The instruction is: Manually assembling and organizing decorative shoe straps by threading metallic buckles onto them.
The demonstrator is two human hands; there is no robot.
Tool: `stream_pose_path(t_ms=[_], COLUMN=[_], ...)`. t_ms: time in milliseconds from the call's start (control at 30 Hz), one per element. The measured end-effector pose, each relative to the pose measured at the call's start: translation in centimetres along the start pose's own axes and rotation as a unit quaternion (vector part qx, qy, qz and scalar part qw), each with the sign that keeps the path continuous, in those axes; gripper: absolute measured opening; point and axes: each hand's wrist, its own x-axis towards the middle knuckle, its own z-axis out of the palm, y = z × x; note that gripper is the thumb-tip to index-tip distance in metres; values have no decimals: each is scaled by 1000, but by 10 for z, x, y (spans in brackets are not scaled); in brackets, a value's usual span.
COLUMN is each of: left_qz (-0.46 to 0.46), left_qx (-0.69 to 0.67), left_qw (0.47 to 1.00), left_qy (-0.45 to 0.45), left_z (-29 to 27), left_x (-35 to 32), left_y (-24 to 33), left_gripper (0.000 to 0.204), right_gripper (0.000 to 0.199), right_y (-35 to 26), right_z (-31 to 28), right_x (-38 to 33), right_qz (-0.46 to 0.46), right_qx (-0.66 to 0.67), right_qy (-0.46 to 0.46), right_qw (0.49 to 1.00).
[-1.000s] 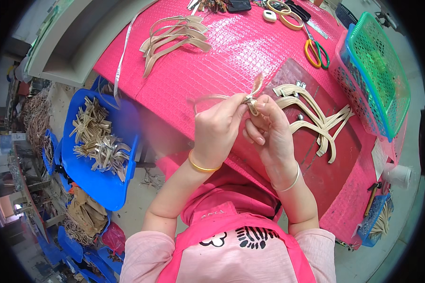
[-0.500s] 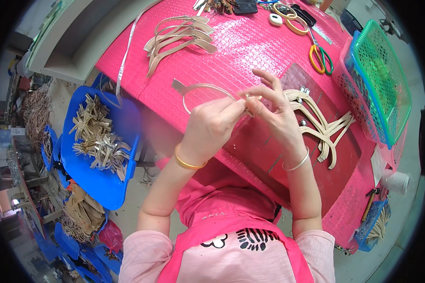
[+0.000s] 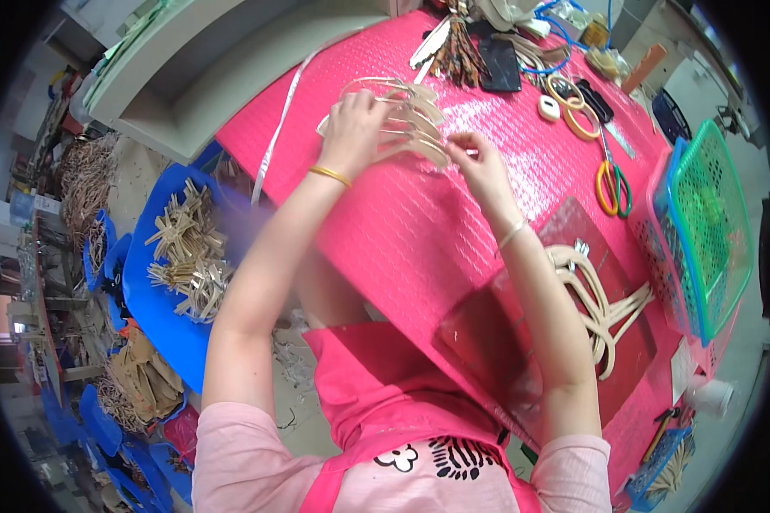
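Observation:
Several beige curved straps [image 3: 421, 147] lie in an overlapping row on the far part of the pink table. My left hand [image 3: 351, 132] reaches over their left ends with its fingers curled down around a strap; its palm hides those ends. To the right, my right hand [image 3: 481, 167] has thumb and fingers pinched together close to the tip of the nearest strap. What lies between those fingertips is too small to make out. More beige straps with metal buckles [image 3: 601, 312] rest on a dark red board [image 3: 539, 376] beside my right forearm.
A blue bin [image 3: 158, 299] of strap pieces stands left of the table [image 3: 359, 248]. Scissors [image 3: 609, 175], tape rolls [image 3: 580, 120], a white case [image 3: 549, 108] and a phone [image 3: 500, 65] lie at the far right. Stacked baskets [image 3: 714, 231] line the right edge; a grey shelf [image 3: 188, 103] stands far left.
Both hands have moved from the table's near edge to the far row of straps and drawn apart. The thin looped strap they held together is no longer distinct. The view has shifted.

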Motion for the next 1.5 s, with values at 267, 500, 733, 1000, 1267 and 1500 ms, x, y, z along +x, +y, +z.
stream_pose_path(t_ms=[267,500,733,1000,1267,1500], left_qz=[-19,-72,-136,221,367,364], left_qx=[165,87,114,51,-277,-245], left_qw=[986,993,984,966,882,897], left_qy=[3,-37,-30,128,-98,-54], left_z=[23,34,32,-20,47,41], left_x=[54,108,113,81,-61,-76], left_y=[-32,-59,-47,14,270,285], left_gripper=[87,37,56,59,18,20], right_gripper=[28,7,22,16,25,26], right_y=[-30,13,-14,-71,-27,-19], right_z=[52,79,32,-191,-251,-269], right_x=[19,91,57,-103,-214,-254], right_qz=[-290,-292,-322,-49,62,-105], right_qx=[-337,-429,-297,-288,-442,-473], right_qy=[43,17,0,87,-125,-161], right_qw=[895,855,899,952,886,860])
